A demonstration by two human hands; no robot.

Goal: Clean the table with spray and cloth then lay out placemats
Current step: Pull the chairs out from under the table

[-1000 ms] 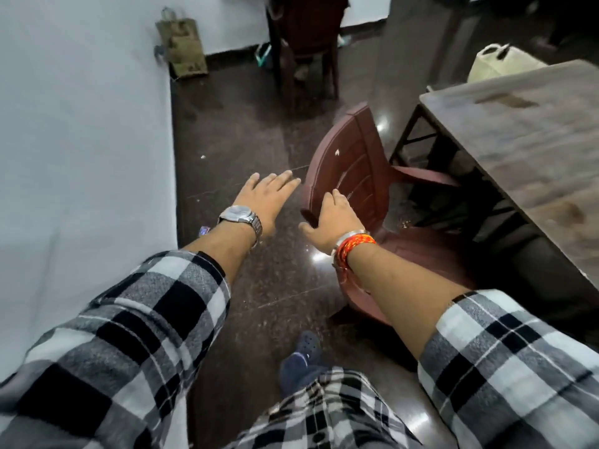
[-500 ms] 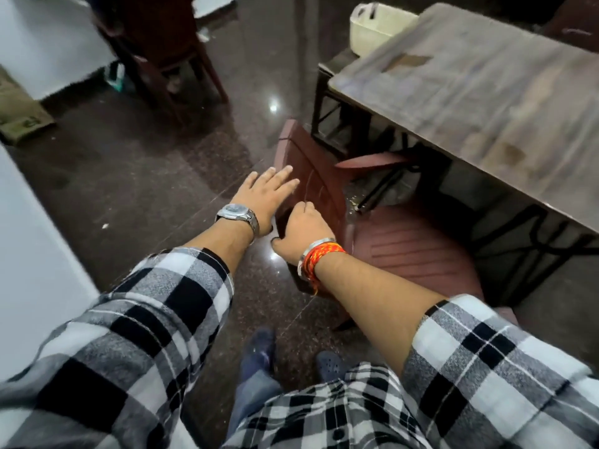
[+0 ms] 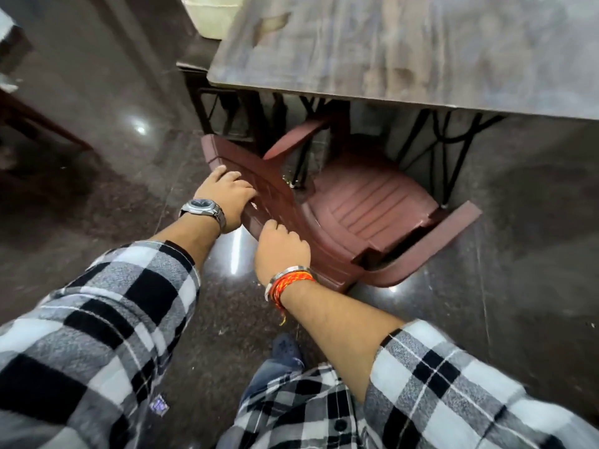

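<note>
Clamped on the top edge of the chair (image 3: 366, 205) back with both hands: left hand (image 3: 227, 197) farther along the rim, fingers curled over it; right hand (image 3: 280, 251) just beside, nearer the body, wrapped on the same edge. Seat front and one armrest tucked under the table (image 3: 421, 50), just ahead, with a worn, patchy top. No spray, cloth or placemats in view.

Probably shifting the chair to free the table's edge before any cleaning; hardly begun on the task proper. To do it well: keep both grips closed and spread them wider along the rim for control against twisting. Move the chair in a straight line, square to the table edge, to keep the armrest from catching the black frame (image 3: 227, 115) beneath. Take some weight off the legs rather than dragging across the glossy floor (image 3: 113, 189), to avoid skidding or scraping. Mind the foot (image 3: 285, 346) directly below the arms. Set down level, with room left to reach across the whole top. Then fetch spray and cloth.
</note>
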